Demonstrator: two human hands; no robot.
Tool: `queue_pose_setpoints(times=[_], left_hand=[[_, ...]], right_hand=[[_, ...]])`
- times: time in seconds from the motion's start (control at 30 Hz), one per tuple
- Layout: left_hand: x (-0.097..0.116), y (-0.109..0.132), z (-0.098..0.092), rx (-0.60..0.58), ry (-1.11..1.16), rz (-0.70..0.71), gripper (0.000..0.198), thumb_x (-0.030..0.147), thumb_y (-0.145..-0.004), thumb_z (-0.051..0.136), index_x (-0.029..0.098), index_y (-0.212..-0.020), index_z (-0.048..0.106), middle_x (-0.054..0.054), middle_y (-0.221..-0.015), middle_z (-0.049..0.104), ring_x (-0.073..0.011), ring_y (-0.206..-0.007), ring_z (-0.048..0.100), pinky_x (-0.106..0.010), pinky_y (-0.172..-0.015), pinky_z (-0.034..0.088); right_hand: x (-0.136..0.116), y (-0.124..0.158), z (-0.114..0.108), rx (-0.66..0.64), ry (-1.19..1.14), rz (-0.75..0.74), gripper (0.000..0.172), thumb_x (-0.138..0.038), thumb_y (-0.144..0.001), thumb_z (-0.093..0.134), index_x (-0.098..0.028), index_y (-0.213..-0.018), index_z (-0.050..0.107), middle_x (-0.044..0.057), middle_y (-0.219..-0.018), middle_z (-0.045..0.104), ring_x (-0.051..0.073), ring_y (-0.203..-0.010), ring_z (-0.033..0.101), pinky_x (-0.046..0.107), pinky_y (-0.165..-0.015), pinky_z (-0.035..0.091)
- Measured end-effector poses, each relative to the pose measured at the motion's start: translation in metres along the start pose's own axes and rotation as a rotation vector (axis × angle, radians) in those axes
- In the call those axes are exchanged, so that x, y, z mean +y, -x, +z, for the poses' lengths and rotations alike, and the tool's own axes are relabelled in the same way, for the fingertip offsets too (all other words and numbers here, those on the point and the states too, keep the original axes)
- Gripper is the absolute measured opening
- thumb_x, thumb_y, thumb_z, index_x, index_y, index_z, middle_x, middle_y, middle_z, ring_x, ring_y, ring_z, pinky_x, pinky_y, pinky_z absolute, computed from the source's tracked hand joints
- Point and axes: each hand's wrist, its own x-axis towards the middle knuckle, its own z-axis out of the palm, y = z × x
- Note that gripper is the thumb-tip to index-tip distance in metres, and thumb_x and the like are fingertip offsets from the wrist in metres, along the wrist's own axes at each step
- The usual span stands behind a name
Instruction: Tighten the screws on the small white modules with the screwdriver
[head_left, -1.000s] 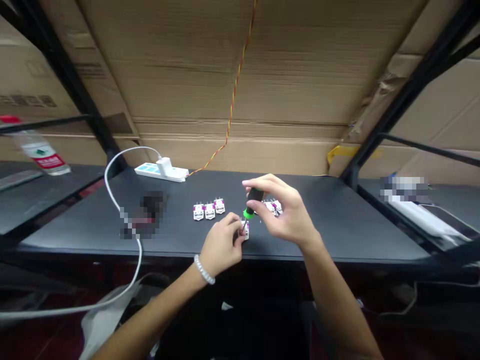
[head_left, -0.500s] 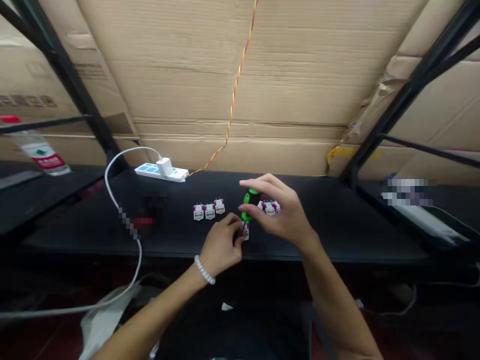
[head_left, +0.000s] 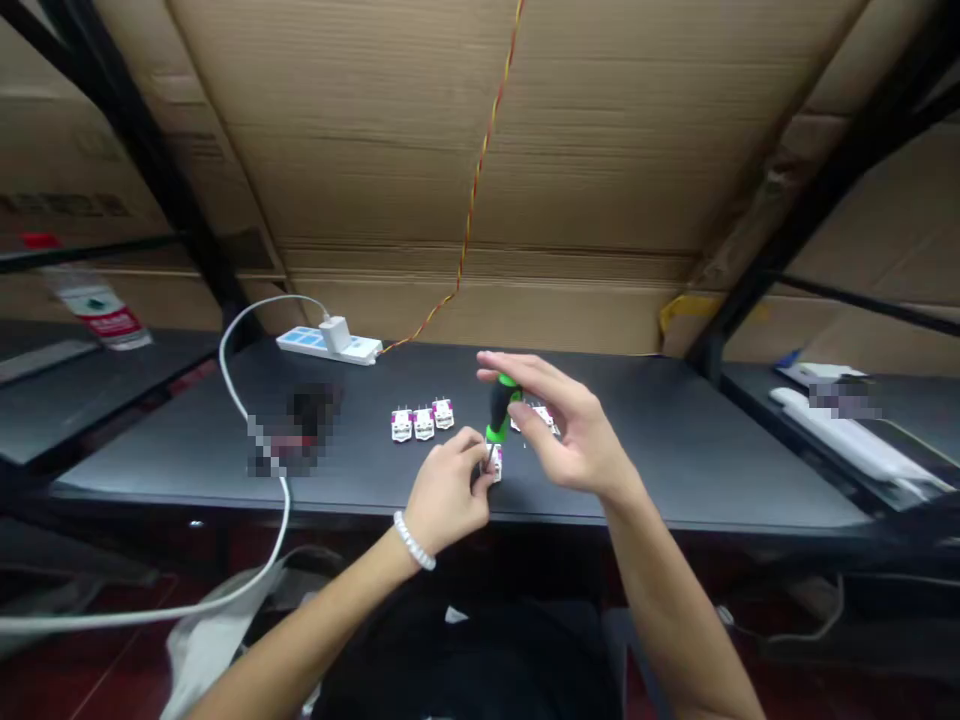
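Observation:
My left hand (head_left: 450, 485), wearing a beaded bracelet (head_left: 414, 541), pinches a small white-and-purple part (head_left: 496, 462) near the table's front edge. A green-and-black screwdriver (head_left: 501, 408) stands nearly upright with its tip on that part; the contact point is partly hidden by my left fingers. My right hand (head_left: 566, 425) is around the top of its handle, fingers stretched over the end and thumb against the side. Three similar parts with metal pins (head_left: 424, 422) lie in a row to the left. More of them (head_left: 541, 418) sit partly hidden behind my right hand.
On the black table (head_left: 675, 450), a white power strip (head_left: 330, 345) with a plugged-in adapter lies at the back left. A white cable (head_left: 225, 370) loops down over the front edge. A bottle (head_left: 105, 310) stands at the left, and cardboard (head_left: 600, 150) walls the back.
My right thumb and fingers have spread slightly on the screwdriver handle, showing more of it. My left hand still holds the part. The camera view has shifted a little and the lighting differs.

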Motion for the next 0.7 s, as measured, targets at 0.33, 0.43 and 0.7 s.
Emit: queue_pose_setpoints(times=[0.33,0.43,0.7], left_hand=[[0.0002,0.0006,0.0006,0.004,0.003,0.002,0.018,0.004,-0.086,0.065,0.021,-0.087,0.066,-0.005,-0.108,0.068,-0.0239,-0.095,0.069,-0.038,-0.085,0.052],[-0.0003,0.0004,0.0013,0.003,-0.008,-0.003,0.018,0.004,-0.086,0.065,0.021,-0.087,0.066,-0.006,-0.108,0.068,-0.0239,-0.094,0.069,-0.038,-0.083,0.052],[0.0003,-0.0001,0.0011,0.002,0.008,-0.002,0.020,0.001,-0.084,0.063,0.021,-0.085,0.064,-0.005,-0.108,0.068,-0.0246,-0.097,0.068,-0.039,-0.086,0.052]], right_hand=[[0.0013,-0.0013,0.0014,0.043,0.102,-0.021,0.047,-0.022,-0.102,0.066,-0.029,-0.149,0.066,0.011,-0.130,0.075,0.024,-0.116,0.074,0.043,-0.102,0.063],[-0.0007,-0.0007,-0.0007,0.019,0.032,0.003,0.044,-0.017,-0.103,0.064,-0.030,-0.144,0.069,0.009,-0.125,0.079,0.023,-0.113,0.076,0.041,-0.099,0.064],[0.0035,-0.0043,0.0054,0.180,0.218,-0.008,0.026,-0.030,-0.091,0.087,-0.025,-0.116,0.081,0.004,-0.095,0.074,0.016,-0.076,0.068,0.030,-0.071,0.062]])
